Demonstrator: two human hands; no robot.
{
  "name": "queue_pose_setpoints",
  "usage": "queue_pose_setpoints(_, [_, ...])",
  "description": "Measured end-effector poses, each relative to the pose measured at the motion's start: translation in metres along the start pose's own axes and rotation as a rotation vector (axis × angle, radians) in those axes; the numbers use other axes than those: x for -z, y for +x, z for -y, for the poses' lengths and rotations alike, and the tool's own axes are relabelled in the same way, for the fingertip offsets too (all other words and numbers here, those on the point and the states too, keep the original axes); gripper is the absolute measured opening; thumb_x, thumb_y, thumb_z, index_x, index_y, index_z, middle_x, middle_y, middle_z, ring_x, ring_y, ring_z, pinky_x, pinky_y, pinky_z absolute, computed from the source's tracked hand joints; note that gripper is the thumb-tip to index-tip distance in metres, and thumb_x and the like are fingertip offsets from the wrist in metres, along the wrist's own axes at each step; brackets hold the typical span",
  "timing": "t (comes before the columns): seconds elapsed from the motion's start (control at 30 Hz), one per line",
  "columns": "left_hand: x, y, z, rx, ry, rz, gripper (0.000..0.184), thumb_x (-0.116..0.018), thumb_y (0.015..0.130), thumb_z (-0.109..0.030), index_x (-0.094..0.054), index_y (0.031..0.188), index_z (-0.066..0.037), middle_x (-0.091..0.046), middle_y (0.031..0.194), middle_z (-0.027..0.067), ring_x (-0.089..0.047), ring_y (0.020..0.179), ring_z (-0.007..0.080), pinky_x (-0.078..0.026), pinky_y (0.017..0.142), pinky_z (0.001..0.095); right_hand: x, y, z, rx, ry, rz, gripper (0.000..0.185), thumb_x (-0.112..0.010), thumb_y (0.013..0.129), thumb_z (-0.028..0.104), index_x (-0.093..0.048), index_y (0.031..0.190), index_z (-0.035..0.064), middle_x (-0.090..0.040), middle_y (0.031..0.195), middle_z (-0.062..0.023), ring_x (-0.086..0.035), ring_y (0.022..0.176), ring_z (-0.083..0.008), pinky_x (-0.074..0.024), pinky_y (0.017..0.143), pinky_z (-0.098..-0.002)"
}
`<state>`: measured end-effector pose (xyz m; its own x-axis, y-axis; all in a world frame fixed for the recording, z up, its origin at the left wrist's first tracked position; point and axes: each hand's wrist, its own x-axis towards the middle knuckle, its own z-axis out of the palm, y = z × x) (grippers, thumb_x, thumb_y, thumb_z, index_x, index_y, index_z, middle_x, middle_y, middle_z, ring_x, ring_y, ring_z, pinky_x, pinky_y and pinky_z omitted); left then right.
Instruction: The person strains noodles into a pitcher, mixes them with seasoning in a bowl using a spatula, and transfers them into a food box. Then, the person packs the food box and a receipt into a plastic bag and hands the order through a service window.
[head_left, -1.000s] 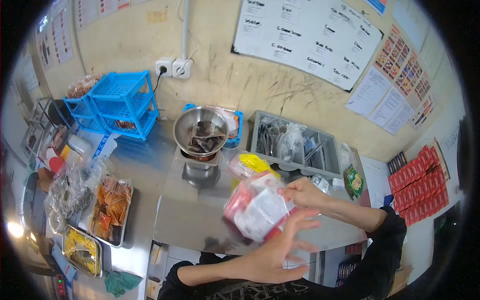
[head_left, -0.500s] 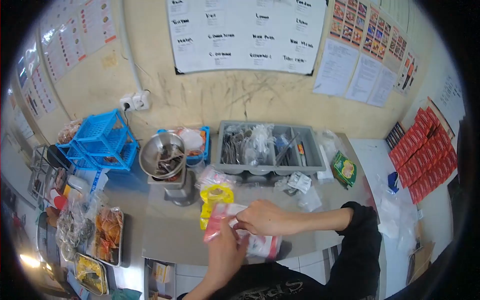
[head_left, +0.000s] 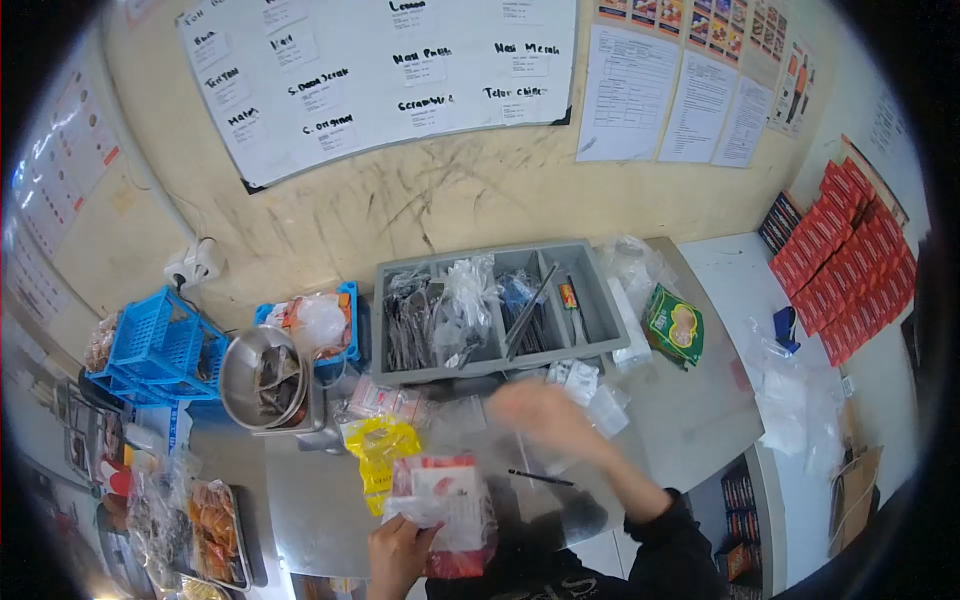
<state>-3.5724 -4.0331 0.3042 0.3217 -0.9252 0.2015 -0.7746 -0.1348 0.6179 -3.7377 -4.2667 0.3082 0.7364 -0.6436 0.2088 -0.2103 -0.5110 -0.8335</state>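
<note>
My left hand [head_left: 394, 552] is closed on the edge of a red-and-white plastic packet [head_left: 455, 505], which hangs at the front of the steel table. A yellow plastic bag [head_left: 380, 450] lies just behind the packet. My right hand [head_left: 540, 415] is away from the packet, above the table in front of a grey divided tray [head_left: 420, 376]. Motion blurs its fingers, so I cannot make out whether it holds anything. Below it on the steel lies a thin black stick-like item [head_left: 540, 478].
The tray holds wrapped cutlery and plastic bags. To its left stand a metal bowl [head_left: 240, 375] on a scale-like base and blue baskets [head_left: 165, 345]. A green packet [head_left: 673, 325] lies on the right, and a tray of wrapped food [head_left: 215, 530] at the left.
My right hand has let go of the packet and moved away from it, toward the grey tray. My left hand has lowered, still with the packet. The camera view has turned and shifted.
</note>
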Motion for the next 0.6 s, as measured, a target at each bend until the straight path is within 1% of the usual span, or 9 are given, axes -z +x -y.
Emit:
queue_pose_setpoints(0.07, [0.009,0.008,0.004,-0.017,0.046,0.103,0.016,-0.074,0.065,-0.011,-0.063,0.075,-0.005,-0.059,0.065,0.0092,-0.06,0.06,0.0273,-0.047,0.051,0.0346,0.066,0.037,-0.076,-0.17,-0.531,-0.485,0.018,-0.056,0.074,0.009,-0.066,0.089,0.0095,-0.061,0.086,-0.0119,-0.057,0.087,-0.0284,-0.0458,0.076,-0.0377])
queue_pose_setpoints(0.1, [0.012,0.012,0.007,-0.005,0.037,0.111,0.016,-0.074,0.065,-0.011,-0.063,0.075,-0.005,-0.059,0.065,0.0092,-0.06,0.06,0.0273,-0.047,0.051,0.0346,0.091,0.051,-0.114,-0.125,-0.819,-0.444,0.015,-0.056,0.074,0.009,-0.067,0.083,0.0105,-0.06,0.086,-0.0127,-0.059,0.084,-0.0295,-0.0474,0.072,-0.0386])
queue_pose_setpoints(0.17, [0.017,0.026,0.011,-0.126,0.088,0.337,0.013,-0.072,0.067,-0.012,-0.062,0.074,-0.006,-0.059,0.067,0.0083,-0.06,0.062,0.0259,-0.048,0.053,0.0349,0.126,0.071,-0.19,-0.135,-0.995,0.19,0.012,-0.057,0.073,0.009,-0.068,0.076,0.0119,-0.061,0.087,-0.0121,-0.062,0.081,-0.0285,-0.0492,0.067,-0.0389])
queue_pose_setpoints(0.2, [0.022,0.036,0.007,-0.196,-0.068,0.3,0.018,-0.066,0.072,-0.01,-0.05,0.07,-0.004,-0.049,0.066,0.0129,-0.053,0.06,0.0337,-0.041,0.052,0.0415,0.125,0.081,-0.206,-0.134,-0.992,0.201,0.012,-0.057,0.073,0.009,-0.068,0.076,0.0119,-0.061,0.087,-0.0121,-0.062,0.081,-0.0285,-0.0492,0.067,-0.0389])
queue_pose_setpoints(0.27, [0.024,0.049,0.01,-0.194,-0.127,0.37,0.014,-0.064,0.071,-0.007,-0.051,0.069,-0.003,-0.049,0.066,0.0126,-0.053,0.06,0.0328,-0.042,0.052,0.0411,0.117,0.089,-0.237,0.147,-1.177,0.694,0.012,-0.056,0.073,0.01,-0.067,0.07,0.0125,-0.063,0.082,-0.011,-0.064,0.077,-0.0278,-0.0501,0.063,-0.0384])
queue_pose_setpoints(0.33, [0.026,0.057,0.013,-0.183,-0.184,0.446,0.01,-0.061,0.071,-0.004,-0.051,0.069,-0.002,-0.048,0.066,0.0124,-0.053,0.06,0.0319,-0.042,0.052,0.0408,0.111,0.095,-0.253,0.172,-1.163,0.769,0.012,-0.056,0.074,0.013,-0.067,0.069,0.0119,-0.064,0.079,-0.0107,-0.064,0.076,-0.0273,-0.0501,0.063,-0.0384])
queue_pose_setpoints(0.4, [0.031,0.064,0.014,-0.134,0.007,0.704,0.011,-0.069,0.07,-0.012,-0.06,0.074,-0.006,-0.057,0.07,0.0079,-0.06,0.063,0.0255,-0.048,0.055,0.035,0.11,0.099,-0.263,0.258,-1.151,0.825,0.019,-0.054,0.075,0.021,-0.066,0.066,0.0095,-0.064,0.07,-0.0109,-0.064,0.072,-0.0275,-0.0498,0.062,-0.0396])
queue_pose_setpoints(0.53, [0.026,0.051,0.026,-0.126,-0.075,0.629,0.009,-0.063,0.078,-0.013,-0.059,0.081,-0.006,-0.061,0.085,0.0073,-0.062,0.073,0.0252,-0.051,0.062,0.0345,0.129,0.09,-0.241,0.24,-1.039,0.695,0.015,-0.059,0.072,0.025,-0.066,0.067,0.0136,-0.064,0.077,-0.0062,-0.062,0.068,-0.0273,-0.0496,0.062,-0.0378])
queue_pose_setpoints(0.6, [0.026,0.046,0.024,-0.082,-0.051,0.572,0.01,-0.064,0.077,-0.014,-0.059,0.082,-0.005,-0.061,0.086,0.0079,-0.062,0.073,0.0257,-0.051,0.062,0.0341,0.134,0.079,-0.214,0.231,-0.855,0.454,0.011,-0.064,0.069,0.025,-0.067,0.068,0.0149,-0.062,0.077,-0.0036,-0.061,0.069,-0.0253,-0.0492,0.064,-0.0364])
